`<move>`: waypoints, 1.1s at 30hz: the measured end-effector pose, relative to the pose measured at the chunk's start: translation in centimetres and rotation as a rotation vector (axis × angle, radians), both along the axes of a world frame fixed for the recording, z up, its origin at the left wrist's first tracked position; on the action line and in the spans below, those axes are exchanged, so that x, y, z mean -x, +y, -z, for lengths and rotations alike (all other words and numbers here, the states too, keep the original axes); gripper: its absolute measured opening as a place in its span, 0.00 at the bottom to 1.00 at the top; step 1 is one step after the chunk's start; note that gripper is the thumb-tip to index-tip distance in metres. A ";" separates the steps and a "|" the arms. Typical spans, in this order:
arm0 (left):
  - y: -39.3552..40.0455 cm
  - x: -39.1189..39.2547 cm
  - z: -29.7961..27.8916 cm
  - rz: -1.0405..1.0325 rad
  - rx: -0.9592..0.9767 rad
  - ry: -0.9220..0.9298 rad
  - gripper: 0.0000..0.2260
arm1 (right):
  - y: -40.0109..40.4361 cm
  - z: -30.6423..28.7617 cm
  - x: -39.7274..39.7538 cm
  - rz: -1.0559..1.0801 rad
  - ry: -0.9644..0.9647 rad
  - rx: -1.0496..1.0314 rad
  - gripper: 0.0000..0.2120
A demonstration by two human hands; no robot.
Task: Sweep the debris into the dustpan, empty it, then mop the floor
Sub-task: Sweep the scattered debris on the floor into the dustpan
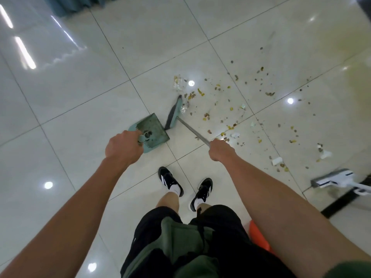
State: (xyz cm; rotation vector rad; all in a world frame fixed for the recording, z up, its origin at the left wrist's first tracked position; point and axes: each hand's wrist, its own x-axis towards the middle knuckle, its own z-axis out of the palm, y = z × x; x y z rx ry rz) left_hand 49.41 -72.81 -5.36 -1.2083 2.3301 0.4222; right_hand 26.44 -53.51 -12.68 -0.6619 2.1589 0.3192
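Two hands work over the tiled floor (60, 93). Furthest left, the left hand (123, 148) curls tightly round the handle of the teal dustpan (153, 128), whose tray sits on the tiles just beyond the knuckles. Right of it, the broom (173, 114) head stands beside the pan's open edge, its metal shaft running back into the closed right hand (220, 150). Debris (236, 109) lies scattered beyond and right of that grip. A mop (333, 180) rests far right.

Indoor room, glossy floor tiles (80, 109), curtain (76, 5)
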 end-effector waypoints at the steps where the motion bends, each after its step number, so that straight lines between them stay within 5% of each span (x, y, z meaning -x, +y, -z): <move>1: 0.7 0.9 -0.1 0.017 -0.002 -0.004 0.12 | 1.2 -0.1 0.5 0.018 0.002 0.003 0.15; 11: 8.4 8.6 -0.2 0.132 0.010 0.006 0.09 | 15.3 -0.3 4.1 0.193 0.009 0.025 0.11; 21: 11.5 15.3 -2.5 0.223 0.017 0.056 0.05 | 20.7 -1.7 7.7 0.271 0.004 0.127 0.10; 33: 2.3 13.4 -3.5 0.118 0.053 0.079 0.08 | 9.4 -1.2 9.9 0.310 -0.036 0.300 0.13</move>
